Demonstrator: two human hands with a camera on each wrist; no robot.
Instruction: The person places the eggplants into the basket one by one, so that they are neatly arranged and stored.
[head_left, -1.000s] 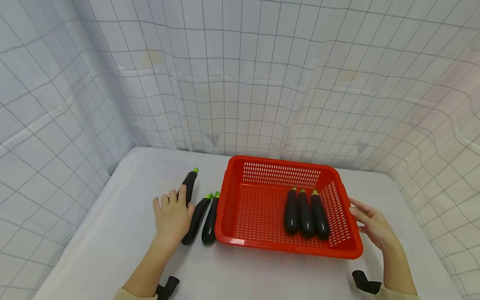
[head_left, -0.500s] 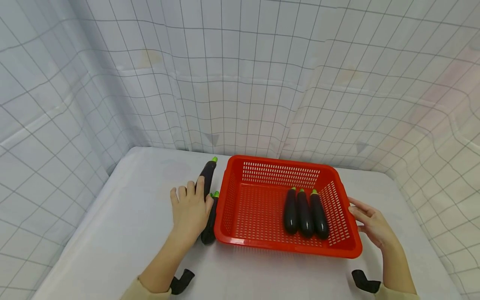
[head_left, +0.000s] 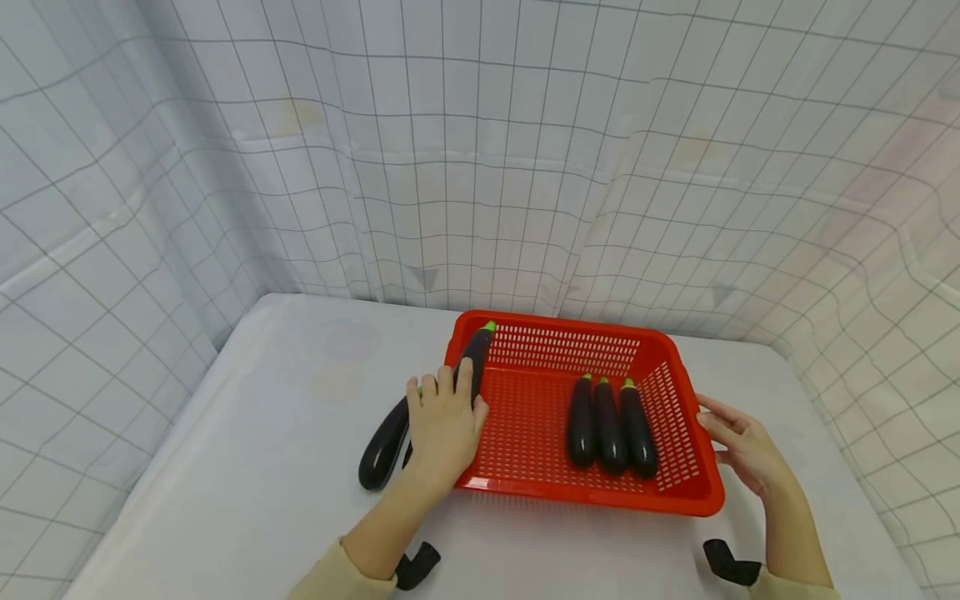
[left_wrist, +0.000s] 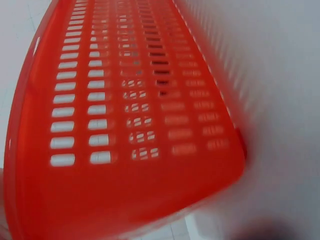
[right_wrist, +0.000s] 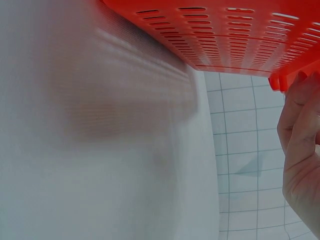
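I see the left hand (head_left: 442,429) curled round one dark eggplant (head_left: 477,354), holding it over the left rim of the red basket (head_left: 585,497), green stem toward the basket's far side. The right hand (head_left: 753,458) grips the basket's right rim, and three eggplants (head_left: 611,429) lie side by side inside, toward that end. Left of the basket I make out two more eggplants (head_left: 384,450) on the tabletop (head_left: 262,433), one mostly hidden by the left hand.

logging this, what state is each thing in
Red basket, upright on the table, partly filled
Three eggplants, lying side by side inside
Held eggplant, aslant over the basket's left side
Table eggplant, lying, upper end partly hidden
Second table eggplant, mostly hidden
Left grip, holding an eggplant
Right grip, touching basket's right rim
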